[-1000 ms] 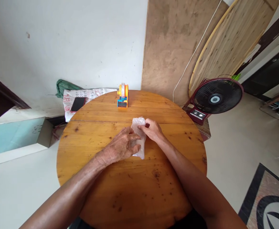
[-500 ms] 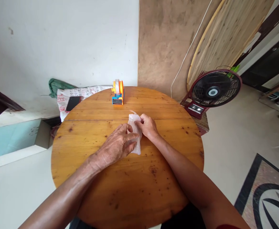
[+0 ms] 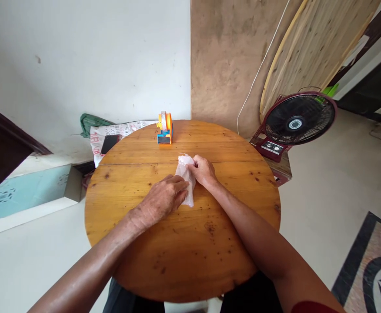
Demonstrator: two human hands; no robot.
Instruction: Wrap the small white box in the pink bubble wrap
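And the left hand (image 3: pixel 166 194) is changing shape now! Half a second ago its fingers were spreading wide over the clear bubble-wrap packet (image 3: pixel 184 168); now they're drawing in narrow, fingertips settling over the packet's left side. Whether they're actually gripping the film, I can't tell: the knuckles are covering the thumb. The right hand (image 3: pixel 204 169) is keeping its pinch, thumb and fingers holding the upper right edge, as they were a moment ago. The packet is sitting at the centre of the frame, over the wooden bench (image 3: pixel 210 256), its lower end poking out below the left fingers. So both hands are working the wrap together, which looks like steadier control. Upper centre, the orange-and-blue tape dispenser (image 3: pixel 168 126) is standing untouched at the bench's far edge.
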